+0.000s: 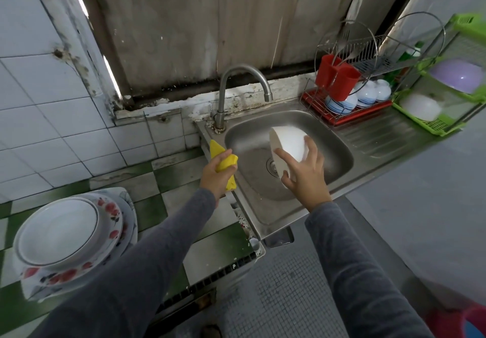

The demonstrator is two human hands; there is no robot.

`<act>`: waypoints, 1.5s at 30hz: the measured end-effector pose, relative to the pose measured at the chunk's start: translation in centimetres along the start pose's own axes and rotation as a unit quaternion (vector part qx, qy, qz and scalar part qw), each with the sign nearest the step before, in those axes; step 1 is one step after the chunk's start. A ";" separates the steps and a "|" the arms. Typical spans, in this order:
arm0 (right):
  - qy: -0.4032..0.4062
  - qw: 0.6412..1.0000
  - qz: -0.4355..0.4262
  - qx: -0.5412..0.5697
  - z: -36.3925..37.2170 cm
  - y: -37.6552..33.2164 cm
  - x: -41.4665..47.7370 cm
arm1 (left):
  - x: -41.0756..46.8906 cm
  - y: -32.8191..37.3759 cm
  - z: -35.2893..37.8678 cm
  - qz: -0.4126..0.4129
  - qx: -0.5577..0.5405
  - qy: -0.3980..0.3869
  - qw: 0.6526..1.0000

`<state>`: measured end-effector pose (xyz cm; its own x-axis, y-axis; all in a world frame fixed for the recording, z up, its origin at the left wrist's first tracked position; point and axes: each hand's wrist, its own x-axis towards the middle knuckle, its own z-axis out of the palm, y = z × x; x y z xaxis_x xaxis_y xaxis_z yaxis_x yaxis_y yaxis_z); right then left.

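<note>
Over the steel sink, a white bowl is held tipped on its side, its mouth turned to the left, above the drain. The right hand grips it from the near side, fingers spread and curled over its outer wall. Just left of the basin, the left hand is closed round a crumpled yellow cloth. The tap arches above the basin. A stack of flowered plates sits far left, a red dish rack with bowls to the right
</note>
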<state>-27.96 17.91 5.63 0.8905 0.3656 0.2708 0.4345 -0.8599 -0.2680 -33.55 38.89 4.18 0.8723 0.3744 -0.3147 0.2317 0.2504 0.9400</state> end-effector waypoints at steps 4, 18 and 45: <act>0.034 0.976 0.086 0.195 0.6 -2.4 -0.3 | -0.8 0.0 -2.0 0.007 -0.019 0.009 1.000; -0.058 0.862 0.105 0.492 4.7 -20.7 -2.7 | -5.4 2.8 -16.7 0.187 0.139 0.132 0.963; -0.157 0.788 0.001 0.595 10.6 -47.6 -8.9 | -9.1 1.9 -39.5 0.156 0.661 -0.056 0.732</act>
<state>-55.17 59.33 6.20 0.7996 0.5956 0.0771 0.0855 0.0142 -0.9962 -58.04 71.19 3.63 0.9842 0.1354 -0.1141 0.1636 -0.9417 0.2941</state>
